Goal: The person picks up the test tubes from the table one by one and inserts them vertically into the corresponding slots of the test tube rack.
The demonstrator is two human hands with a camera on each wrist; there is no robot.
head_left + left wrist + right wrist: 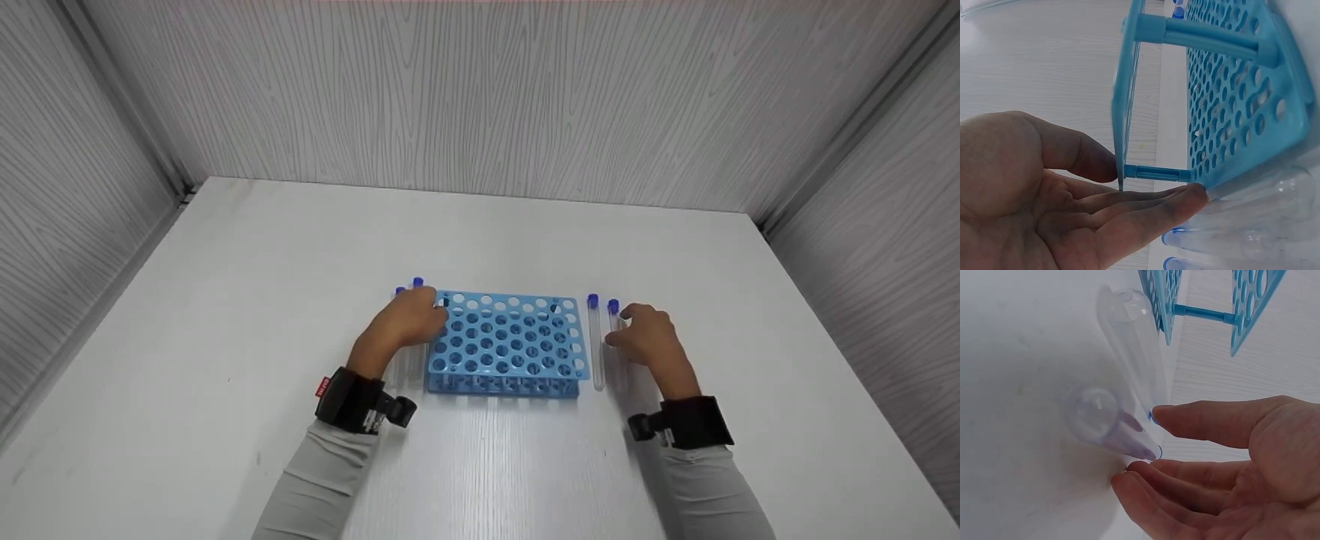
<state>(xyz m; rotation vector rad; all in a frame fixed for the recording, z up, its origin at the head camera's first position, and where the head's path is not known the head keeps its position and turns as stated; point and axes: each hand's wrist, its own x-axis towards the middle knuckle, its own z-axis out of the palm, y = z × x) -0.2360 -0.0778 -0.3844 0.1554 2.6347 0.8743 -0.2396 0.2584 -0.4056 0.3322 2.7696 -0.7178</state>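
Note:
A light blue test tube rack (510,345) stands upright on the white table. My left hand (411,316) grips the left edge of the rack near its far corner. In the left wrist view, the thumb (1092,157) presses on the top plate and the fingers reach down along the side. Capped clear test tubes (418,283) lie left of the rack, partly hidden by this hand. Right of it lie a tube (596,345) and another tube (613,307) farther out. My right hand (646,337) is around that outer tube, thumb and fingers apart.
The white table (300,247) is bounded by grey wood-grain panels (480,97) at the back and both sides. Black wrist straps with small cameras (397,411) stick out inward from both wrists, low over the table.

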